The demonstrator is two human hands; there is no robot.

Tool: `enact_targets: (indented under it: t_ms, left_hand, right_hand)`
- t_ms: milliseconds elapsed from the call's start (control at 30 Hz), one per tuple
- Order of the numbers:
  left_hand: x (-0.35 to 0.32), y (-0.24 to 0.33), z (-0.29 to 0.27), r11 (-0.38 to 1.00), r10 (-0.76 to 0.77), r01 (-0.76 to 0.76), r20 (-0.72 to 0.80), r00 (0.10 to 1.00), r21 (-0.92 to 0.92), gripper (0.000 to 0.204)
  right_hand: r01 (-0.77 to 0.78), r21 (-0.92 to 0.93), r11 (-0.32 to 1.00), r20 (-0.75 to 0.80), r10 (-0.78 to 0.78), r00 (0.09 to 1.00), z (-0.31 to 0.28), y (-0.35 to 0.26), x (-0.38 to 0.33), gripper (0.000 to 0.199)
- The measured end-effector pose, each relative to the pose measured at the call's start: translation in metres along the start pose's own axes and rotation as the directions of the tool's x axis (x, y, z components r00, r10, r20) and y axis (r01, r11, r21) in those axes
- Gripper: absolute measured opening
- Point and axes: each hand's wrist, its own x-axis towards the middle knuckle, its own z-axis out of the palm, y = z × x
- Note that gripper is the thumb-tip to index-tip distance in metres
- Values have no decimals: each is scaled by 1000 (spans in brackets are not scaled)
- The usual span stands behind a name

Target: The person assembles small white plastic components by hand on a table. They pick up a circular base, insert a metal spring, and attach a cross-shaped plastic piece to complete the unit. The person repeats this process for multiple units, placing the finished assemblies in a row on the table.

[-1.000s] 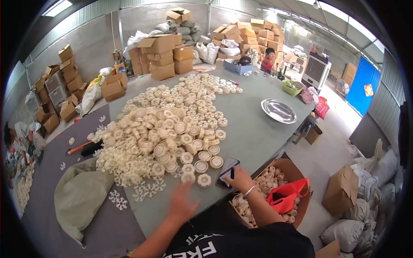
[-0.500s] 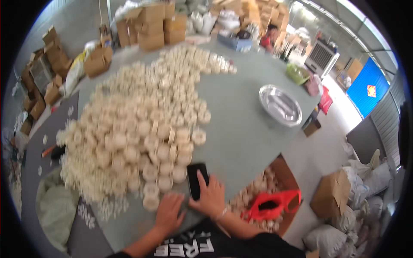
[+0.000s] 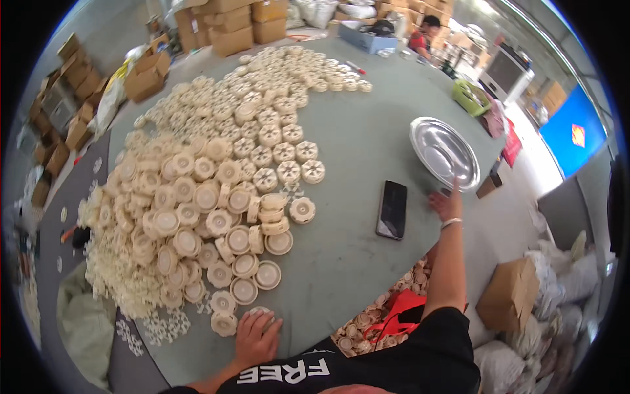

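Observation:
My right hand (image 3: 447,206) reaches out to the near rim of a round metal basin (image 3: 446,152) on the right of the table. Its fingers are apart, one stretched toward the basin; whether they press on the rim is hard to tell. A black phone (image 3: 392,210) lies on the tabletop left of that hand. Near the table's front edge my left hand (image 3: 257,337) rests with fingers laid out, beside a cream round plastic part (image 3: 224,323). A large heap of such round parts (image 3: 187,210) covers the left side, with slotted ones (image 3: 287,172) standing along its right border.
Small pale pieces (image 3: 167,327) lie at the heap's near edge. Below the table's right edge, a box holds more round parts (image 3: 361,323) and a red bag (image 3: 401,312). A green basket (image 3: 471,98) and a blue box (image 3: 367,38) stand far off, near another person (image 3: 423,38).
The phone, under my right hand before, now lies farther right and away from me. My right hand has let it go and moved to the basin. My left hand has shifted slightly nearer me.

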Motion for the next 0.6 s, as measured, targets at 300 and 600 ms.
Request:
enact_targets:
  t_ms: [300,600]
  left_hand:
    - [23,-6,13,956,115,-143,-119,986,-257,41]
    - [-41,-28,-41,997,-81,80,-465,882,-23,46]
  right_hand:
    - [259,311,915,100,-303,948,-80,-137,100,52]
    - [757,-142,638,698,-478,534,155,93,-259,33]
